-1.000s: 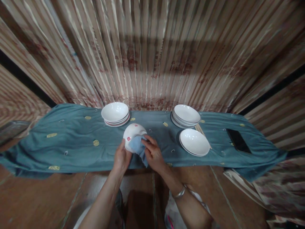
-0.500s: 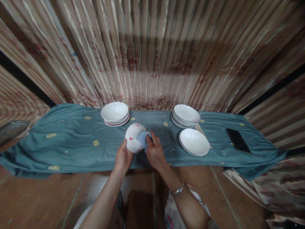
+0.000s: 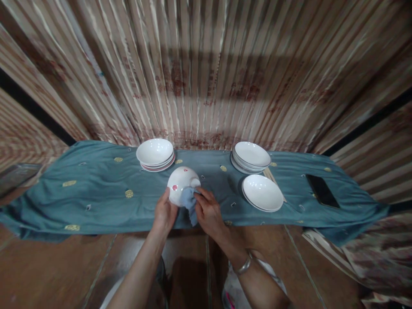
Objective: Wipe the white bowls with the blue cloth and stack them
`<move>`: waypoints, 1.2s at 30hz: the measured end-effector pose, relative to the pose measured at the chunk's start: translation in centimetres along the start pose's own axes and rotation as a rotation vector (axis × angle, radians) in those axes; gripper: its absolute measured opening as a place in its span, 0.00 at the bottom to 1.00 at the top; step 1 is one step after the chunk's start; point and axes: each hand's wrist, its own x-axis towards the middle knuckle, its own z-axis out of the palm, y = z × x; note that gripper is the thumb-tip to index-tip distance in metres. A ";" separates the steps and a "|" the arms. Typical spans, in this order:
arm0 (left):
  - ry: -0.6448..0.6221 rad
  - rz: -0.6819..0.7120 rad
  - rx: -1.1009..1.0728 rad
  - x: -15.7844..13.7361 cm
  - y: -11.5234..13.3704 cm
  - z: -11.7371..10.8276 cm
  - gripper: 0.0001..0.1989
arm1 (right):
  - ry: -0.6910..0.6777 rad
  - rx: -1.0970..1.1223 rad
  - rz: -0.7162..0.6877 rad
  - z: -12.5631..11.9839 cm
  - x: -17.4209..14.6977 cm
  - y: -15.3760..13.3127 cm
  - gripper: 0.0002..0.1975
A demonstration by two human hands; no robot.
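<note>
A white bowl [image 3: 177,178] with small red marks is held tilted above the table, its outer side with the foot ring turned toward me. My left hand [image 3: 165,211] grips its lower left edge, thumb on the outside; the other fingers are partly hidden. In my right hand [image 3: 207,210] is a light blue cloth [image 3: 189,198], pinched and pressed against the bowl's lower right side. A corner of the cloth hangs down below the bowl. Behind it to the left stands a stack of white dishes [image 3: 155,151], some with red rims.
At the back right is a second stack of white dishes [image 3: 252,153]. In front of it lie shallow white dishes [image 3: 262,192], with chopsticks [image 3: 273,182] beside them. A black phone [image 3: 322,190] rests farther right on the green tablecloth [image 3: 106,189]. A striped curtain [image 3: 199,86] hangs behind.
My right hand has moved the cloth down and slightly left over the bowl, uncovering the foot ring. The cloth now hangs lower. The bowl has turned slightly.
</note>
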 end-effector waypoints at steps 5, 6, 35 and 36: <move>-0.038 0.045 0.081 -0.3 -0.3 0.2 0.13 | 0.077 0.061 -0.019 -0.9 0.5 -0.7 0.20; -0.046 0.065 0.106 -0.5 -0.4 0.3 0.11 | 0.070 0.042 -0.030 -1.0 0.6 -0.9 0.21; -0.116 -0.059 0.167 -2.1 -1.6 1.0 0.13 | 0.023 0.491 0.476 -0.8 5.1 5.3 0.18; -0.120 -0.068 0.152 -2.1 -1.7 1.1 0.13 | 0.024 0.526 0.526 -0.7 5.1 5.6 0.18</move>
